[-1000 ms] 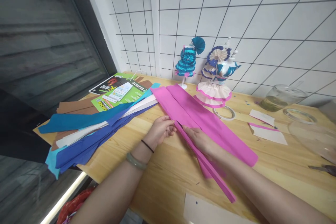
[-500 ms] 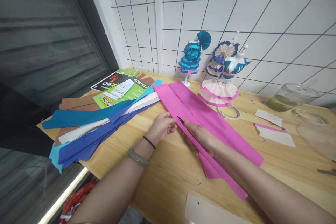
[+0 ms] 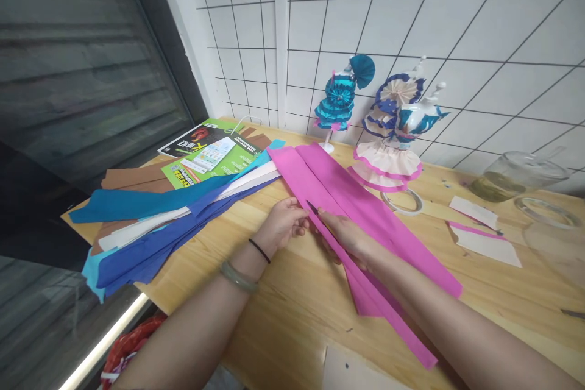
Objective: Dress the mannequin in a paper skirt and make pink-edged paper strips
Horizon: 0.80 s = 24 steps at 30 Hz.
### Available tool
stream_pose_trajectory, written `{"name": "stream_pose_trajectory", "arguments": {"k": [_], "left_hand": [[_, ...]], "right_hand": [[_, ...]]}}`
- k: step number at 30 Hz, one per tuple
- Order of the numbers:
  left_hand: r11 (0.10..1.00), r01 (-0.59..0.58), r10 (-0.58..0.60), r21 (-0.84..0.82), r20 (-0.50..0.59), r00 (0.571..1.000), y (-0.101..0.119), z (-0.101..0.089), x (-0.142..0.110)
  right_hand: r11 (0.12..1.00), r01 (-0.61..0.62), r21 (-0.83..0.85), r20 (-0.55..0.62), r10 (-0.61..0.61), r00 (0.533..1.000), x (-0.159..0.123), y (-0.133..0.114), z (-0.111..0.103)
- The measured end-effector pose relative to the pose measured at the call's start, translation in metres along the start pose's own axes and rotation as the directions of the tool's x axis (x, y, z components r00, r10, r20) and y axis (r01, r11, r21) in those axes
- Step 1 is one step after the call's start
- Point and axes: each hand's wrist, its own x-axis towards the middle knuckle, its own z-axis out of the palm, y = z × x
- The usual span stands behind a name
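Pale wood forms the surface (image 3: pixel 274 323). Clock directions are from the centre of view, 12 being away from the person. The coloured strips (image 3: pixel 137 262) fan out towards 8 and 9. The pink paper (image 3: pixel 393 225) lies from the centre out towards 4, its far end meeting those strips. The right hand (image 3: pixel 345 234) is closed around a dark-tipped tool (image 3: pixel 312 208), probably scissors; its handle is hidden. The left hand (image 3: pixel 286 222) has curled fingers and appears to pinch the paper's near edge just beside the tip.

The step in hand is judged to be cutting along the length. Good practice: the left hand holds the edge taut and clear of the tip, the blade follows one straight line, and the width stays even.

The paper's long axis runs from 10 to 4. A narrow pink strip (image 3: pixel 406 338) trails between 4 and 5. The tip points towards 10 to 11.
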Motion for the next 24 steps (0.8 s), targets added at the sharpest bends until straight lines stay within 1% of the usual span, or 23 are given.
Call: {"name": "stream_pose_trajectory", "arguments": {"k": [7, 14, 20, 24], "left_hand": [[1.000, 0.004, -0.004, 0.007, 0.001, 1.000, 0.0003, 0.0001, -0.0006], [1.000, 0.007, -0.007, 0.006, -0.001, 1.000, -0.0007, 0.0004, -0.0001], [1.000, 0.004, -0.004, -0.007, 0.000, 1.000, 0.0002, 0.0017, -0.0011], [1.000, 0.008, -0.008, -0.016, 0.014, 1.000, 0.0010, 0.0015, -0.0013]], "right_hand": [[0.999, 0.004, 0.032, 0.025, -0.005, 1.000, 0.0025, 0.0018, 0.0015], [1.000, -0.004, -0.027, 0.027, 0.005, 1.000, -0.0045, -0.0058, 0.0020], [0.999, 0.044, 0.023, 0.066, -0.045, 0.997, -0.0028, -0.0033, -0.0001], [0.998, 0.036, 0.055, 0.078, -0.040, 0.996, -0.0017, -0.0010, -0.0018]]}}
